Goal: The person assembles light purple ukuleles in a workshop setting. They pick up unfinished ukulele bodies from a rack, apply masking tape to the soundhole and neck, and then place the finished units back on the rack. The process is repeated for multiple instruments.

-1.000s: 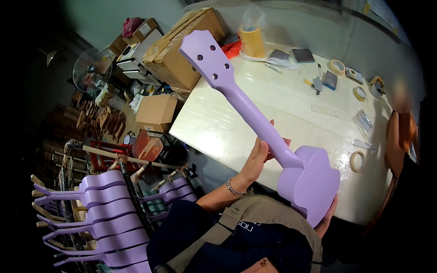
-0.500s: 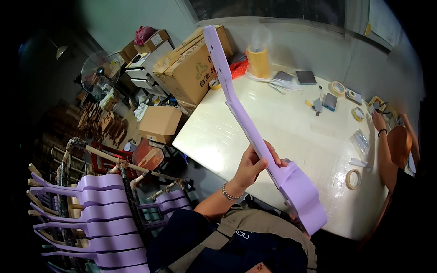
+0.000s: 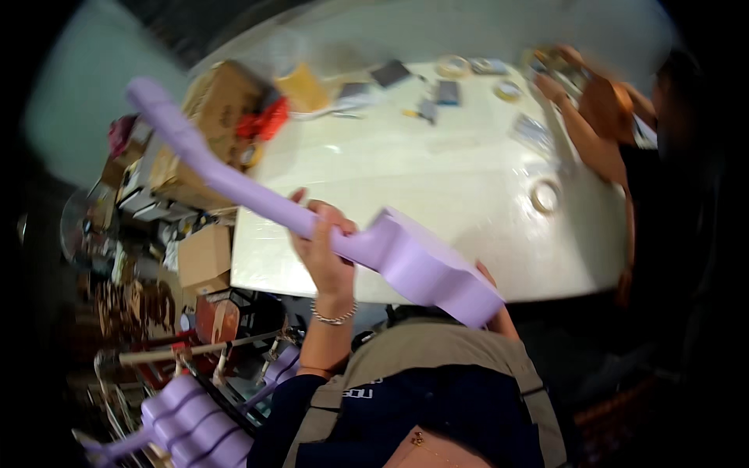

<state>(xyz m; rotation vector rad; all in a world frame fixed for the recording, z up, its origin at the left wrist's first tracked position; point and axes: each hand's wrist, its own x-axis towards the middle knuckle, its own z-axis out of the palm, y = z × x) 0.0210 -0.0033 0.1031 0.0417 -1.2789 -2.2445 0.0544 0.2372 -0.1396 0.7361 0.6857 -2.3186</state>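
Note:
A lilac ukulele [image 3: 425,261] slants across my front, its headstock up at the left and its body low at the right, above the table's near edge. No strings show on it. My left hand [image 3: 324,246] is wrapped round the neck close to the body, the thumb lying across the near face. At the rounded lower end of the body is my right hand [image 3: 499,308], mostly hidden behind it, with a fingertip showing past the edge; it supports that end.
A white table [image 3: 437,164] bears a tape roll [image 3: 544,196], a clear plastic packet [image 3: 532,132], sanding blocks [image 3: 447,93] and a scraper [image 3: 426,111]. Across its right end a co-worker's arms [image 3: 585,144] reach near a brown instrument body [image 3: 605,109]. More lilac ukuleles [image 3: 191,421] hang on a rack at lower left. Cardboard boxes [image 3: 204,257] stand left.
The ukulele has tilted from steep to flatter, its headstock swinging left and down. My view has turned right, and my right hand has come into sight at the body's end.

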